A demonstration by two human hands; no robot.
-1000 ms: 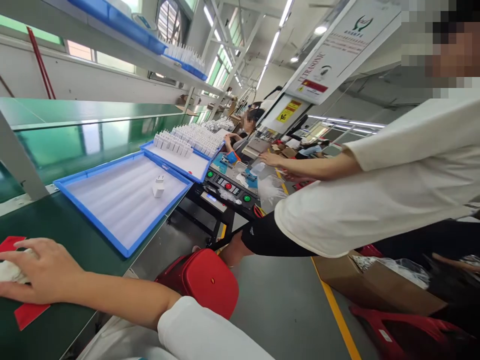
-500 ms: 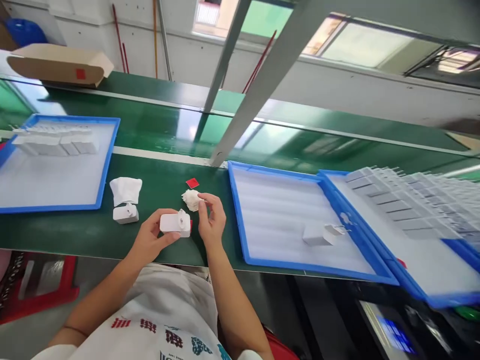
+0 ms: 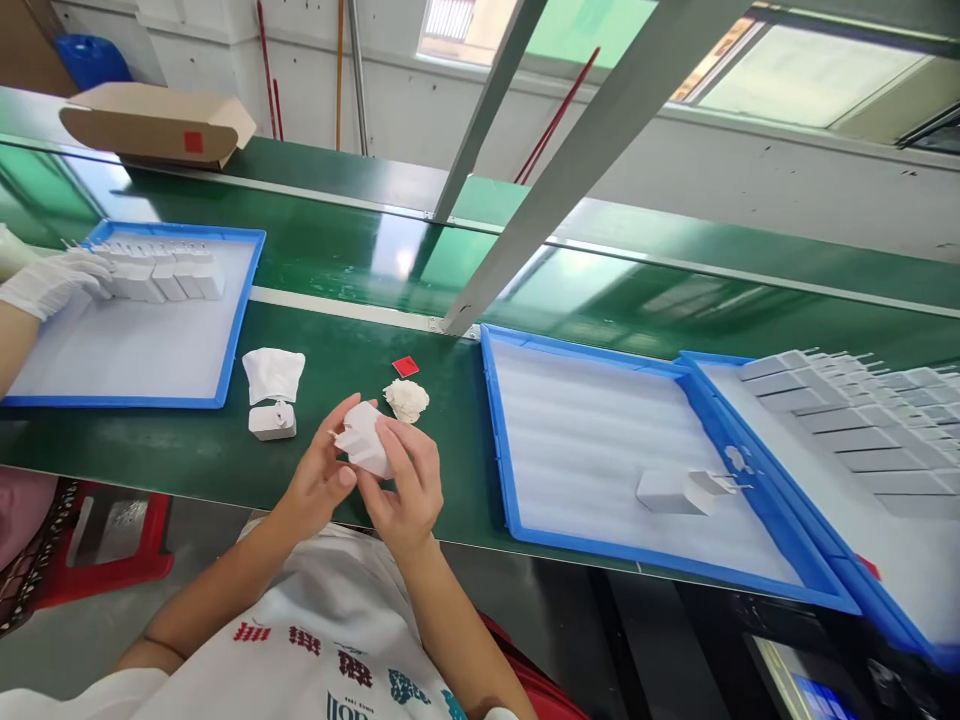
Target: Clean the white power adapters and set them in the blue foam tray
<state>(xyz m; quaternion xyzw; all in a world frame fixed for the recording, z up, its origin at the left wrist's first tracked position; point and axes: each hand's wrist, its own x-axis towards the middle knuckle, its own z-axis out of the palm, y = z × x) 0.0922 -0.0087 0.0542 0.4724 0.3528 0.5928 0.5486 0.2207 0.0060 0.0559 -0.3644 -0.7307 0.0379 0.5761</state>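
A white plug-type power adapter [image 3: 367, 441] is held between both hands above the green bench, tilted, with a small prong-like end toward the left. Underneath and on its left side, the fingers of my left hand [image 3: 319, 475] are closed round it. My right hand [image 3: 409, 480] grips it from the right, fingers pressed on its upper face; anything under those fingertips is hidden. Just beyond them lies a crumpled off-white lump [image 3: 406, 399], with a red square [image 3: 406, 367] behind it. To the left, another white adapter [image 3: 272, 420] rests by a folded white cloth [image 3: 274, 374].
A blue-rimmed tray [image 3: 497, 440] on the right holds one white adapter [image 3: 673, 492]. Beyond it, another tray [image 3: 795, 500] carries rows of adapters. At far left, a co-worker's gloved hand [image 3: 56, 282] reaches over adapters in a tray [image 3: 244, 310]. A metal post [image 3: 540, 190] rises behind.
My right hand has left the crumpled lump and come onto the adapter, which has been turned over. A co-worker's gloved hand has appeared at the left tray. The view has shifted slightly.
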